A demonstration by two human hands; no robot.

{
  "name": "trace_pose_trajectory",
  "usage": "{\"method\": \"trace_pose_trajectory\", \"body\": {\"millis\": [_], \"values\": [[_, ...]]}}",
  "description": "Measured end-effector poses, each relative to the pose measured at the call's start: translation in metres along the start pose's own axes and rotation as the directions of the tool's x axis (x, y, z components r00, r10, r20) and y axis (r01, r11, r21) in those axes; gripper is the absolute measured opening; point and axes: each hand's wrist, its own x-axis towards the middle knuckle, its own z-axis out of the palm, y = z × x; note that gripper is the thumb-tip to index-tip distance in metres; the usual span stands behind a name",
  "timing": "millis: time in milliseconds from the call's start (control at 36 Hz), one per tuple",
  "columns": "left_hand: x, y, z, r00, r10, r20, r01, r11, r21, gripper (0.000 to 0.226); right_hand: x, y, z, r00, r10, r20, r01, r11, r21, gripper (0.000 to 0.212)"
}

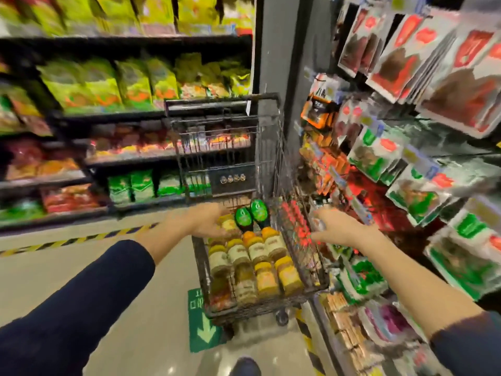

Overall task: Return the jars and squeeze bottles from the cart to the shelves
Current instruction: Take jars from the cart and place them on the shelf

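Alt text: a shop aisle seen from the wearer's head, heavily blurred; at centre stands a black wire shopping cart [222, 104], parked close against the display at right, probably so stock is within reach; in its basket, glass jars with yellow and orange lids [260, 251] lie packed in rows, and two dark squeeze bottles with green labels [252, 213] sit behind them, higher in the frame; none looks unloaded yet.

The left hand [208, 221] reaches into the cart at centre, thumb and fingers either side of a yellow-lidded jar [229, 225]; blur hides whether the hands grip anything here.

The right hand [341, 229], fingers spread straight, hovers just outside the cart's right wall, seemingly empty.

Dark shelves of bright bags [108, 114] fill the left; hanging red and green packets [406, 63] fill the right.
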Motion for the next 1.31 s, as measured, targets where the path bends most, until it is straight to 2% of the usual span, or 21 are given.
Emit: {"method": "trace_pose_trajectory", "body": {"millis": [111,222,389,528,667,722,833,944,1000,1056,1139,1222,1306], "values": [[0.017,-0.013,0.017,0.999,-0.039,0.026,0.042,0.991,-0.124,0.051,0.041,0.000,0.018,0.995,-0.072,0.074,0.070,0.997,0.024,0.068],[0.032,-0.021,0.040,0.992,-0.103,0.079,0.115,0.980,-0.161,0.063,0.074,-0.003,0.035,0.986,-0.100,0.134,0.093,0.994,0.061,0.073],[0.045,-0.029,0.073,0.977,-0.118,0.180,0.168,0.940,-0.296,0.057,0.111,-0.014,0.064,0.961,-0.162,0.225,0.132,0.981,0.142,0.073],[0.052,-0.033,0.103,0.943,-0.200,0.265,0.282,0.905,-0.320,0.063,0.134,-0.024,0.088,0.939,-0.175,0.295,0.117,0.972,0.203,0.060],[0.058,-0.038,0.140,0.896,-0.256,0.362,0.394,0.834,-0.387,0.060,0.158,-0.031,0.119,0.903,-0.196,0.382,0.104,0.963,0.249,0.064],[0.060,-0.037,0.157,0.873,-0.294,0.389,0.450,0.791,-0.413,0.055,0.167,-0.034,0.134,0.891,-0.162,0.423,0.049,0.963,0.266,0.061],[0.067,-0.030,0.188,0.833,-0.399,0.385,0.549,0.684,-0.480,0.042,0.176,-0.037,0.166,0.863,-0.211,0.460,0.043,0.936,0.349,0.040],[0.079,-0.015,0.212,0.781,-0.462,0.420,0.624,0.551,-0.554,0.035,0.181,-0.035,0.195,0.850,-0.248,0.466,0.093,0.939,0.331,0.059],[0.084,-0.009,0.227,0.725,-0.512,0.460,0.686,0.481,-0.545,0.037,0.184,-0.034,0.206,0.833,-0.267,0.485,0.102,0.935,0.341,0.056],[0.086,-0.004,0.239,0.700,-0.518,0.491,0.714,0.510,-0.480,0.038,0.186,-0.033,0.213,0.820,-0.290,0.493,0.097,0.920,0.380,0.051],[0.090,-0.003,0.261,0.624,-0.589,0.514,0.780,0.428,-0.457,0.039,0.192,-0.029,0.225,0.810,-0.286,0.511,0.077,0.917,0.391,0.053],[0.087,-0.003,0.276,0.613,-0.605,0.509,0.789,0.444,-0.424,0.036,0.198,-0.027,0.236,0.802,-0.296,0.519,0.073,0.910,0.407,0.053],[0.088,-0.005,0.294,0.540,-0.646,0.540,0.839,0.363,-0.404,0.036,0.206,-0.028,0.245,0.773,-0.315,0.551,0.084,0.911,0.403,0.050]]}}
